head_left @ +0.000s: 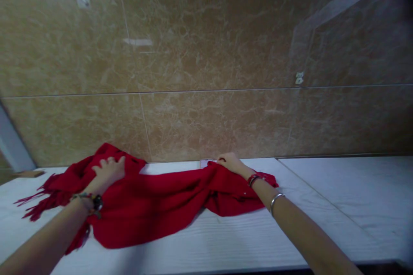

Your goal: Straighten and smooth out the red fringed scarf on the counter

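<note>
A red scarf (145, 210) with fringed ends at the left lies loosely spread and creased along a white surface (226, 240). My left hand (109, 172) rests on its left part, fingers spread over the cloth. Near the wall, my right hand (230, 163) has its fingers curled round the scarf's upper edge, toward its right end. Part of a flat, pale thing with a dark outline (204, 163) shows beside the right hand; the scarf hides the rest, so I cannot tell what it is.
Glossy brown tiles (206, 51) cover the wall right behind the surface. A small brown block (30, 174) sits at the far left, by a grey post (14, 137). A seam (322, 195) runs across the surface at the right. The front edge (274, 268) is close to me.
</note>
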Demonstrator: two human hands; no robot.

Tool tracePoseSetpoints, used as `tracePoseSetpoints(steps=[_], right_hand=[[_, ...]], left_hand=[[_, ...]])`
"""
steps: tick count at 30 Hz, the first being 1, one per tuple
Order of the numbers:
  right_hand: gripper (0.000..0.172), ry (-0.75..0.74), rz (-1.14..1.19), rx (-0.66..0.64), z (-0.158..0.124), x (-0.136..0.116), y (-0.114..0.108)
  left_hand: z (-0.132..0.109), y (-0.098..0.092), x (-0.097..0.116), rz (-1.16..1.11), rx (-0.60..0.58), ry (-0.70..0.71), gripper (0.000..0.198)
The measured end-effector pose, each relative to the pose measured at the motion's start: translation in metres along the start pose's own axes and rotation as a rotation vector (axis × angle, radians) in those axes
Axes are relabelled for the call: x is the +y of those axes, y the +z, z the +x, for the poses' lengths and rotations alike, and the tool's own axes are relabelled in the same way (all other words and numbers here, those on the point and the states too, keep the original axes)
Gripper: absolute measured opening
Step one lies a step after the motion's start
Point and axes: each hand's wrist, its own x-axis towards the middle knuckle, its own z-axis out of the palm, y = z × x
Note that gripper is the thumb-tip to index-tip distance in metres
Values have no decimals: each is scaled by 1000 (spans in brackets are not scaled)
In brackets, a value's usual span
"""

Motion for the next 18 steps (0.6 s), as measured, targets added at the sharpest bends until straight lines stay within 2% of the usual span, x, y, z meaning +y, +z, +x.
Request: tracePoseSetpoints(steps=[2, 5, 7, 8, 9, 11, 14, 16, 18], right_hand=[[18, -10, 7, -6, 4, -13, 18], [21, -10, 0, -4, 7, -29, 29], [21, -30, 6, -14, 1, -30, 27], [23, -49, 18, -23, -5, -27, 24], [27, -72, 36, -36, -13, -22, 20], [45, -98, 74, -75, -35, -3, 9], [63, -10, 77, -177, -70, 35, -9], [57, 58, 53, -240, -87, 56, -18], [41, 84, 8, -229, -94, 67, -22]], left_hand=[[-8, 38, 39, 35, -128, 56, 40], [-18, 89, 102, 3, -351, 277, 56], [-24, 114, 130, -9, -417, 353, 60], [-27, 123, 137, -19, -440, 377, 58], [-29, 130, 138, -31, -455, 392, 52], [-30, 137, 125, -54, -472, 409, 34], [-23, 134, 85, -53, -438, 369, 32], [-19, 125, 61, -65, -386, 314, 34], [-20, 116, 50, -127, -375, 327, 35]])
